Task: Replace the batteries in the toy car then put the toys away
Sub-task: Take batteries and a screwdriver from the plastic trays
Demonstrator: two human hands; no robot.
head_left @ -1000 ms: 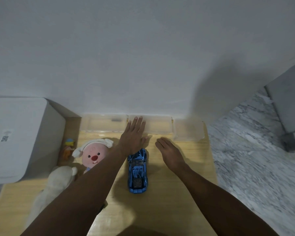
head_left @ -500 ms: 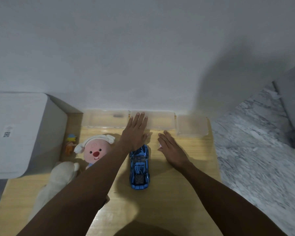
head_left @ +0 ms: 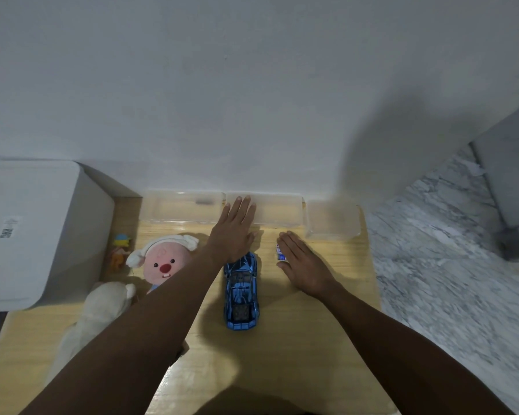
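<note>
A shiny blue toy car [head_left: 241, 290] lies lengthwise in the middle of the wooden table [head_left: 282, 354], its dark battery bay showing near the rear. My left hand [head_left: 232, 232] is flat and open just beyond the car's front, fingers reaching over a clear box [head_left: 279, 212]. My right hand [head_left: 304, 262] lies flat and open to the right of the car. A small blue-and-white battery pack [head_left: 280, 253] peeks out at its left edge. A pink plush [head_left: 162, 260], a cream plush [head_left: 96, 316] and a small figurine [head_left: 120, 250] lie to the left.
Three clear plastic boxes line the wall: a left one [head_left: 180, 208], the middle one and a right one [head_left: 331, 218]. A white lidded bin [head_left: 33, 232] stands left of the table. Marble floor [head_left: 447, 280] lies to the right.
Both hands have stayed flat on the table, the right one sliding slightly toward me so the small battery pack shows beside it. The view has shifted a little.
</note>
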